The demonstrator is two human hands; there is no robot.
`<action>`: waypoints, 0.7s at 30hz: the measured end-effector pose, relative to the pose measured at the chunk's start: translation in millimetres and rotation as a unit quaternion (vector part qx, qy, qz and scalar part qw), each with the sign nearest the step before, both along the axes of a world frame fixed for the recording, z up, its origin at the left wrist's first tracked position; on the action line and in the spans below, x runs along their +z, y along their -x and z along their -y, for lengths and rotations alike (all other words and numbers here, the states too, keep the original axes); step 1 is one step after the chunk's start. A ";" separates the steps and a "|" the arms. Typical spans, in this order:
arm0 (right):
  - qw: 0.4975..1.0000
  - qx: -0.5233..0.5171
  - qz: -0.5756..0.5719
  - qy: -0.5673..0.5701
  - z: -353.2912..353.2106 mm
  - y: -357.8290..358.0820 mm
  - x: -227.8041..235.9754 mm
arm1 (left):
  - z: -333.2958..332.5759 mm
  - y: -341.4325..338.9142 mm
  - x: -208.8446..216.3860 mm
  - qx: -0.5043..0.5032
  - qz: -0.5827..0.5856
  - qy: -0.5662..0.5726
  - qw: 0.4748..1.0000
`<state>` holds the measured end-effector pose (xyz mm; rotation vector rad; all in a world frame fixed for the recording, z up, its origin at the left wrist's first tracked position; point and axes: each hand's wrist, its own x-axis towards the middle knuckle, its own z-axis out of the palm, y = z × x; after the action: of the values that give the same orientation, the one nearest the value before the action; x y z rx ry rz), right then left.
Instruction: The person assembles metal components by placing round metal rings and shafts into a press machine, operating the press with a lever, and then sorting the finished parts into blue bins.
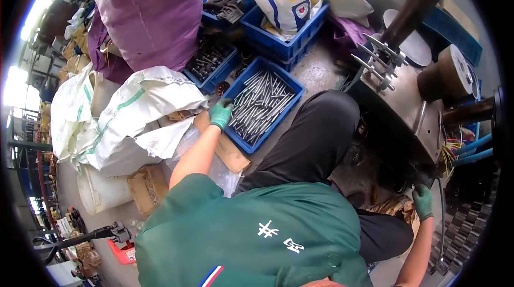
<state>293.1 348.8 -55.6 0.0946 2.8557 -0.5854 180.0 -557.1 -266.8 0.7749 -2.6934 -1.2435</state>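
A blue plastic bin (250, 149) filled with slim metal rods (262, 102) sits on the floor in front of me. At its left rim is my left hand (220, 113) in a green glove, fingers drawn together; whatever they grip is hidden. My right hand (423, 202), gloved in green too, reaches low at the right, beside the lower edge of a metal machine table (412, 105). Its fingers look curled, but what is in them does not show. Bolts with nuts (383, 65) stand clustered on the machine's near-left corner.
Another blue bin (214, 81) of dark metal parts and stacked blue bins (289, 48) lie beyond. White sacks (123, 115) and a big purple sack (150, 14) crowd the left. Cardboard (230, 153) lies beside the rod bin. Blue hoses (474, 150) and wires run at the right.
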 end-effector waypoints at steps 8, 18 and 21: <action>0.968 -0.064 0.190 0.150 8.9 45.1 -45.4 | -16.3 -6.2 -48.8 -0.003 0.084 0.075 0.994; 0.951 -0.065 0.201 0.225 -18.7 48.0 -48.6 | -49.2 16.5 -73.5 -0.004 0.198 0.118 0.973; 0.946 -0.064 0.229 0.219 -30.2 42.6 -55.9 | -52.2 4.4 -68.0 -0.003 0.114 0.099 0.989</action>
<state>250.5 379.0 -111.4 0.2979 2.2272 -1.0545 175.6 -504.9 -334.8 0.9322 -2.9418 -0.9185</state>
